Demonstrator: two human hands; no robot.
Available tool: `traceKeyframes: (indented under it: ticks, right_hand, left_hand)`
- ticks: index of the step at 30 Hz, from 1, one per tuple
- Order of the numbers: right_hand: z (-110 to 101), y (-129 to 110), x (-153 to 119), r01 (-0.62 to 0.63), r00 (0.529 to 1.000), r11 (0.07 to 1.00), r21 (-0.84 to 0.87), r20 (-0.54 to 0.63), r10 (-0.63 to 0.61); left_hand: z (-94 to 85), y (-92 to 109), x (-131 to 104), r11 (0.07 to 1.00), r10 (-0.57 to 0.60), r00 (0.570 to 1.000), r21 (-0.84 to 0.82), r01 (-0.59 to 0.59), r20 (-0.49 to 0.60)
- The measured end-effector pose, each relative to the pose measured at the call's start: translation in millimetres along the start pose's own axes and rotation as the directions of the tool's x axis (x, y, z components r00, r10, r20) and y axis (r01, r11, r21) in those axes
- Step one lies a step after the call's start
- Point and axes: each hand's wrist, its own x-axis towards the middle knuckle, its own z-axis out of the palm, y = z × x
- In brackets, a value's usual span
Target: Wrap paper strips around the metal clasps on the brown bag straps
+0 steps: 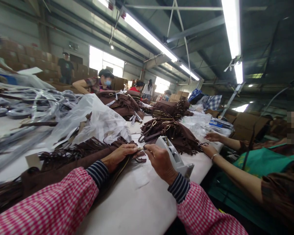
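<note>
A dark brown fringed bag (71, 160) lies along the table under my left forearm, with a gold-coloured zip edge toward me. My left hand (120, 156) is closed at the end of this bag, thumb and fingers pinching its edge by a small shiny piece (139, 149). Just to the right, my right hand (161, 162) is closed in a pinch, its fingertips almost meeting the left ones. What sits between the right fingertips is too small to make out. A grey tape dispenser (175, 156) stands right behind my right hand.
More brown fringed bags (171, 132) are piled ahead, and clear plastic wrap (100, 117) lies beside wrapped straps (19, 104) at left. A co-worker's hands (210, 150) touch the nearest pile from the right. The white table's (134, 209) right edge runs beside that person.
</note>
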Motion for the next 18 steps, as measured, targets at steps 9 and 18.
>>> traceKeyframes:
  ticks: [9, 18]
  right_hand:
    - [-1, -9, 6, -0.080, 0.996, 0.996, 0.039, 0.052, 0.078]
    - [3, -41, -21, -0.807, 0.565, 0.120, 0.578, 0.697, 0.442]
  left_hand:
    - [-3.8, -9, 3, 0.990, 0.052, 0.999, 0.131, -0.053, 0.014]
    - [-31.1, 31, -18, 0.764, 0.126, 0.980, 0.645, 0.003, -0.154]
